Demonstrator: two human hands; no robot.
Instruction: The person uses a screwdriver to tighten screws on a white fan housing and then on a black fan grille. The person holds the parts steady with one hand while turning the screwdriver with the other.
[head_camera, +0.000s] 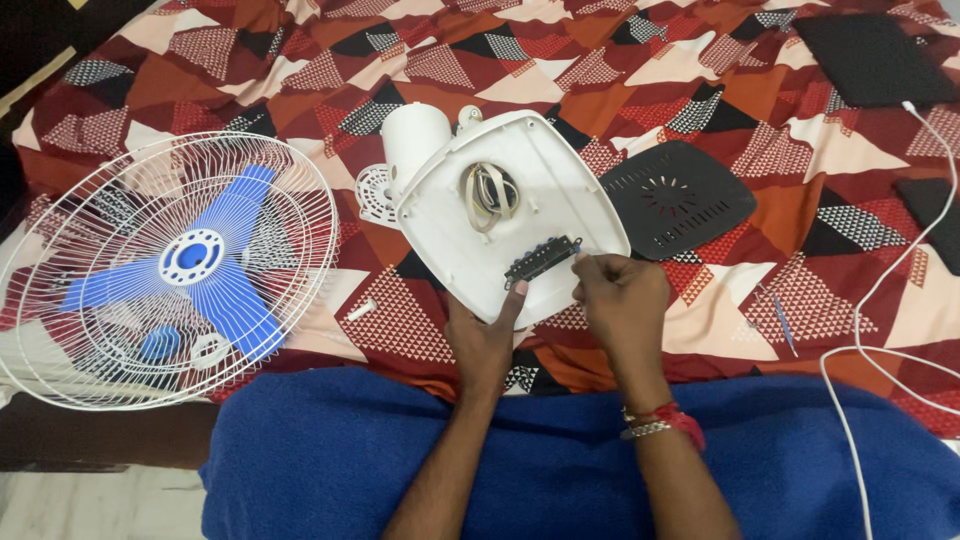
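A white fan base (470, 230) lies tilted with its open underside facing me, showing a coiled cord (490, 192) and a black switch block (542, 260). My left hand (483, 335) grips the base's near edge, thumb on the inner face. My right hand (622, 298) pinches at the right end of the switch block. The white motor housing (415, 140) sticks out behind the base.
A white fan guard with blue blades (175, 265) lies on the left of the patterned bedsheet (300, 70). A black vented cover (678, 198) sits right of the base. A small screwdriver (782, 322), a white cable (880, 290) and a blue cushion (560, 460) are near me.
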